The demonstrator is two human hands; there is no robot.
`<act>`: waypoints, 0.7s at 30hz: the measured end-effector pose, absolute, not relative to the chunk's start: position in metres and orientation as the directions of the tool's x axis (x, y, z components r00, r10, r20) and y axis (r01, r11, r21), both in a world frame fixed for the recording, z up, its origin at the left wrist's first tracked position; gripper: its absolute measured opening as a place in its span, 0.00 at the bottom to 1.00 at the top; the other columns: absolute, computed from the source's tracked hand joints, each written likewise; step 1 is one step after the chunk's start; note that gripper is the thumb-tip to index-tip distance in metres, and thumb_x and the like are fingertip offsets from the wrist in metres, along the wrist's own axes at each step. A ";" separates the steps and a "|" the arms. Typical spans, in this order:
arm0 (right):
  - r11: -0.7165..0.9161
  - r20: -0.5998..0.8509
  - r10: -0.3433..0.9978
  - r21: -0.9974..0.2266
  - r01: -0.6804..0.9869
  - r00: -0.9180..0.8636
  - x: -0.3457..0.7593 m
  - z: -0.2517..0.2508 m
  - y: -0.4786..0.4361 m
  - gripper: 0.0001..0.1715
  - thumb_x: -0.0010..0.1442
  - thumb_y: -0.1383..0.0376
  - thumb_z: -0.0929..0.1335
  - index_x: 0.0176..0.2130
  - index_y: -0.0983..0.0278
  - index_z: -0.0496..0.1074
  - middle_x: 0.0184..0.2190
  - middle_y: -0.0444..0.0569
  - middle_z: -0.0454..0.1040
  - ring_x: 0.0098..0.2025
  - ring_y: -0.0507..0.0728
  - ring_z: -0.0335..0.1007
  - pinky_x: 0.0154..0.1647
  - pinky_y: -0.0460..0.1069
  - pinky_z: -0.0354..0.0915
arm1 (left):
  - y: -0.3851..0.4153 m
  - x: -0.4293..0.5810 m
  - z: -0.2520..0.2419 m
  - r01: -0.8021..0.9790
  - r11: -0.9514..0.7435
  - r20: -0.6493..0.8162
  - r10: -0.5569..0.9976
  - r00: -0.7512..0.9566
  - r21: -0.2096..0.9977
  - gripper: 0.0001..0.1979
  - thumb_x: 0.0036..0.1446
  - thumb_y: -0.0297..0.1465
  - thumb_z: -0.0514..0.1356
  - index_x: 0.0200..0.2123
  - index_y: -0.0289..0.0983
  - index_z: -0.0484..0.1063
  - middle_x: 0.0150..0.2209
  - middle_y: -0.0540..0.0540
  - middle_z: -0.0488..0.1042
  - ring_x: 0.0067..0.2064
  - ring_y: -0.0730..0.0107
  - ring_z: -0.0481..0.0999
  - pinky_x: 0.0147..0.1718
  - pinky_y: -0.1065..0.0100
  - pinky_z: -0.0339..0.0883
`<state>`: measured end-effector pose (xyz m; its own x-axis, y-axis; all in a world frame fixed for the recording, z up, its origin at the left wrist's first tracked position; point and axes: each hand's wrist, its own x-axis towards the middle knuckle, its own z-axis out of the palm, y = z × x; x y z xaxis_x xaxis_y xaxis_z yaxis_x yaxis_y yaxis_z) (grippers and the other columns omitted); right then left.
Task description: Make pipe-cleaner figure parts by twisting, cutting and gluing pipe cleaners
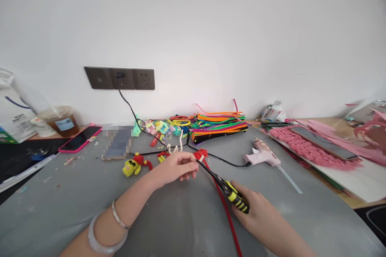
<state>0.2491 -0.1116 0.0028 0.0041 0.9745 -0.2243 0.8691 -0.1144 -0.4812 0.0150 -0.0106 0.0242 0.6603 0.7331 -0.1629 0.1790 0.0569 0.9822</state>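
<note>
My left hand [177, 165] reaches in at the middle with thumb and fingers pinched on a cream pipe cleaner [181, 141]; its bent, wavy length rises behind the knuckles, and a short end shows past the fingertips. My right hand [253, 209] is wrapped round the black and yellow handles of long-nose pliers [224, 186]. Their thin tips meet my left fingertips, at the cream end. Right behind lies a red crumpled piece [200, 154], and a long red strip [226, 209] runs under the pliers towards me. A yellow and red pipe-cleaner figure [134, 165] lies left of my left hand.
Bundled coloured pipe cleaners [218, 128] lie against the wall. A pink glue gun [262, 156] rests at right, its black cord crossing the mat. Phones [81, 139], a drink cup [62, 122] and a carton [15, 112] stand left; pink knitted material [310, 144] lies far right.
</note>
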 end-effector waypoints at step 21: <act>-0.112 -0.083 0.993 -0.536 0.837 0.080 0.266 0.009 -0.124 0.18 0.54 0.62 0.61 0.42 0.60 0.73 0.29 0.47 0.79 0.34 0.61 0.76 0.29 0.48 0.65 | 0.006 -0.002 0.024 0.213 0.003 -0.108 0.870 0.481 0.977 0.18 0.51 0.46 0.65 0.30 0.35 0.73 0.28 0.50 0.70 0.28 0.74 0.68 0.27 0.71 0.64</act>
<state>0.2656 -0.1237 0.0092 0.0798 0.9934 -0.0826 0.8365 -0.1118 -0.5364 -0.0022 0.0061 0.0243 0.4813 0.8699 -0.1075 0.2126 0.0031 0.9771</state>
